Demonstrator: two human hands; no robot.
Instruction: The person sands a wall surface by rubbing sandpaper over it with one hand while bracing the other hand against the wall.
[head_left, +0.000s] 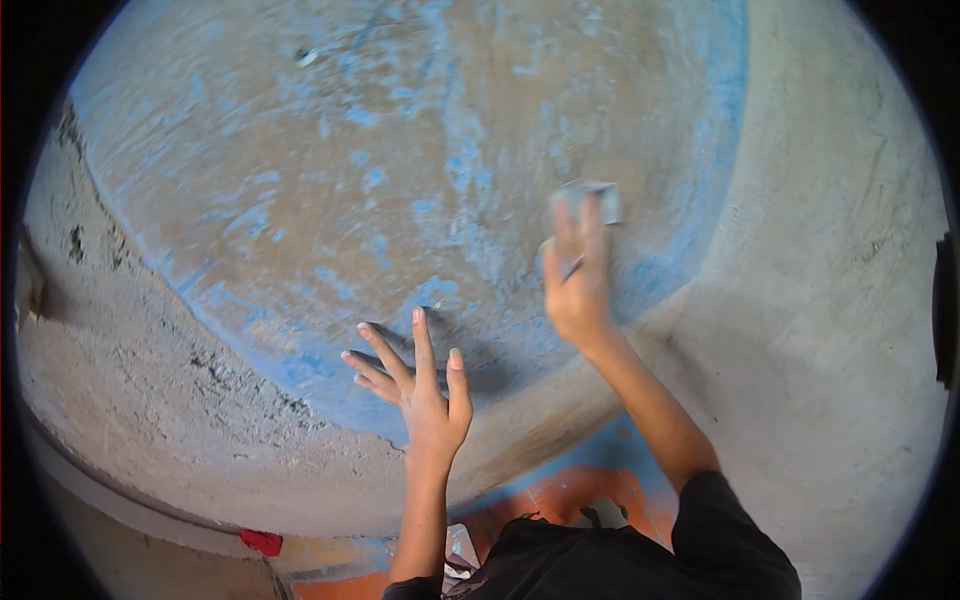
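Observation:
A large surface (300,160) with worn blue paint over grey-brown fills the upper middle of the view. My left hand (425,385) rests near its lower edge, fingers spread, holding nothing. Further up and to the right, my right hand (580,270) is blurred by motion. Its fingers press a small flat greyish-white piece (605,203) against the painted surface. What the piece is made of cannot be told.
Rough grey concrete (200,365) borders the painted area at the left, smoother grey wall (820,250) at the right. A red object (261,542) lies at the lower left. Orange and blue paint (620,465) shows near my body.

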